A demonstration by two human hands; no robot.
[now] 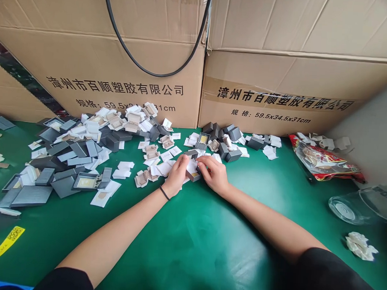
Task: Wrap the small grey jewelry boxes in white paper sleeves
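Note:
Near the middle of the green table, my left hand (pixel 176 175) grips the side of a small dark grey box (pixel 194 176) with a white inside. The thumb and fingers of my right hand (pixel 214 173) are pinched together at the box's right edge; whether they hold the white lining or only touch the box is too small to make out. Just beyond my hands lie folded white paper inserts (pixel 167 167) and an open grey box (pixel 202 140). A large heap of grey boxes (pixel 79 148), mixed with white inserts, is to the left.
Large cardboard cartons (pixel 126 61) stand along the back, with a black cable (pixel 154 74) hanging in front. On the right are a red snack packet (pixel 324 161), a clear plastic cup (pixel 351 207) and crumpled paper (pixel 361 246). A yellow strip (pixel 3 248) lies at left on the green tabletop (pixel 176 247).

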